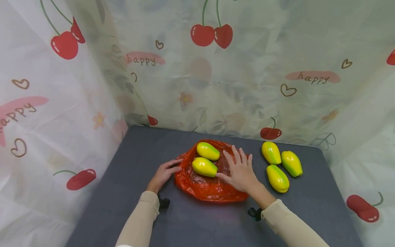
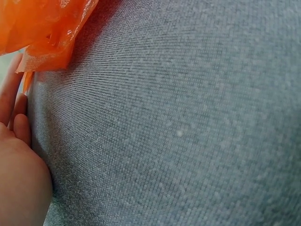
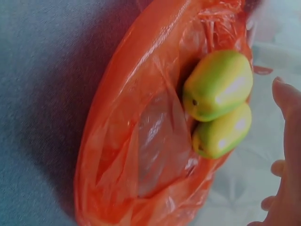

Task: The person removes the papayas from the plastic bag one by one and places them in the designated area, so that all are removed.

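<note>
A red plastic bag [image 1: 206, 195] lies spread with its mouth open upward. Two yellow-green papayas [image 1: 205, 167] sit side by side in its left part; the right wrist view shows the same papayas [image 3: 218, 84] against the bag's inner side. My left hand [image 1: 163, 175] is at the bag's left edge, fingers extended and touching the plastic; part of this hand [image 2: 23, 174] shows beside an orange-red fold. Over the right part of the bag, my right hand [image 1: 242, 173] is spread with straight fingers, its thumb near the lower papaya and nothing in its grasp.
Three more papayas [image 1: 277, 178] lie grouped on the dark grey table [image 1: 200, 226], right of the bag. Cherry-printed curtains [image 1: 240, 85] hang behind the table and on both sides. Each wrist carries a small black device [image 1: 254, 214].
</note>
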`<move>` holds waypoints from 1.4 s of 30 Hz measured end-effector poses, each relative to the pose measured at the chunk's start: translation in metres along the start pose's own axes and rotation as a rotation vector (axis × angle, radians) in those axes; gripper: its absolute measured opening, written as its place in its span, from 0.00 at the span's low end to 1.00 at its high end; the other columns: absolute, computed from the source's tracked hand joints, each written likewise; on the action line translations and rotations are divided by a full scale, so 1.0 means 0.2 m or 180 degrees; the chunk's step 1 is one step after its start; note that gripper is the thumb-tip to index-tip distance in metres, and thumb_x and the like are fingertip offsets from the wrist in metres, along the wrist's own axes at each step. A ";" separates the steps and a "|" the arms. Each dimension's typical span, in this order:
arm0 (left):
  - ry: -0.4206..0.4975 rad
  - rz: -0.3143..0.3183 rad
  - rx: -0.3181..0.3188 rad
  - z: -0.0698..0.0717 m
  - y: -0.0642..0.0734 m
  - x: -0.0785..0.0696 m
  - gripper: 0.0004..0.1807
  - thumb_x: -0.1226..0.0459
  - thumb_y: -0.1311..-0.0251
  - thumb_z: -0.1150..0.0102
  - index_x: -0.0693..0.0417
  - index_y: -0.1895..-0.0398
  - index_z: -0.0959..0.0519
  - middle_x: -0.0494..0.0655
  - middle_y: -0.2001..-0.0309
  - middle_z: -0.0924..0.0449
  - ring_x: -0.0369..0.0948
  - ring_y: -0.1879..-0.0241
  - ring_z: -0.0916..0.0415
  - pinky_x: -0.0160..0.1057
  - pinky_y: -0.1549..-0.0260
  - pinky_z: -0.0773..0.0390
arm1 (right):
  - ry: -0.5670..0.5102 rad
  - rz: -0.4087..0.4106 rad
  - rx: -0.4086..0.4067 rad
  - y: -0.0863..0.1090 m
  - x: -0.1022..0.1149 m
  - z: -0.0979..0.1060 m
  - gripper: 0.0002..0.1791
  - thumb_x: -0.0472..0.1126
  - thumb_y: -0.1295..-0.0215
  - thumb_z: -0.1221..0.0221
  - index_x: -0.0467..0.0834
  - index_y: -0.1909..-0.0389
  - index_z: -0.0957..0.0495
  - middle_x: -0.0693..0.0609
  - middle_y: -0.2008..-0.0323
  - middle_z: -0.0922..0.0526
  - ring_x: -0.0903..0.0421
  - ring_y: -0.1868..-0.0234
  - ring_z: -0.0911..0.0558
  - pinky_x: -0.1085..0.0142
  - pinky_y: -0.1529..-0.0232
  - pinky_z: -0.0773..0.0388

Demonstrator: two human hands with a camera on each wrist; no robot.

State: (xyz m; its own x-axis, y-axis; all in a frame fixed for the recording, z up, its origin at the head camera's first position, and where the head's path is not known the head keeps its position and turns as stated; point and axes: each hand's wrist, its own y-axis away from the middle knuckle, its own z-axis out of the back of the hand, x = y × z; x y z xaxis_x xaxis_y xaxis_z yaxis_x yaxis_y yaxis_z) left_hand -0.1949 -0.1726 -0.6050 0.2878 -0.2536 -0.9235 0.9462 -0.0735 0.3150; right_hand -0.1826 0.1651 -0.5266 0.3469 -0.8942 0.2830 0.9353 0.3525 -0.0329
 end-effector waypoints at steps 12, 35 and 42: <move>-0.0093 -0.0022 0.0008 0.00 -0.01 0.01 0.25 0.49 0.34 0.36 0.35 0.34 0.21 0.53 0.20 0.43 0.57 0.18 0.52 0.66 0.22 0.54 | 0.0131 0.0324 0.0024 -0.06 0.05 -0.03 0.53 0.73 0.37 0.42 0.52 0.18 0.48 0.40 0.17 0.58 0.33 0.18 0.54 0.23 0.27 0.57; -0.0099 -0.0029 -0.0019 -0.01 -0.01 0.00 0.23 0.50 0.35 0.35 0.34 0.36 0.19 0.51 0.20 0.42 0.56 0.19 0.51 0.65 0.22 0.53 | 0.0026 0.0491 0.0294 -0.17 0.20 -0.17 0.56 0.72 0.39 0.38 0.53 0.17 0.52 0.41 0.18 0.55 0.33 0.20 0.48 0.34 0.23 0.46; -0.0082 0.0020 -0.0001 -0.01 0.00 -0.01 0.24 0.51 0.36 0.34 0.35 0.36 0.19 0.51 0.20 0.41 0.56 0.19 0.50 0.64 0.22 0.50 | -0.0076 0.0445 0.0409 -0.20 0.25 -0.20 0.56 0.71 0.39 0.37 0.55 0.17 0.52 0.43 0.18 0.54 0.35 0.21 0.45 0.35 0.27 0.37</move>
State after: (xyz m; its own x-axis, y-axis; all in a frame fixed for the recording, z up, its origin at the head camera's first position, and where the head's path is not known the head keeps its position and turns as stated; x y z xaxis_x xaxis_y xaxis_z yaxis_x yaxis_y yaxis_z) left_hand -0.1951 -0.1710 -0.6033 0.2897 -0.2789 -0.9156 0.9445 -0.0716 0.3207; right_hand -0.1989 0.0951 -0.5496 0.4696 -0.8278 0.3070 0.8609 0.5064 0.0487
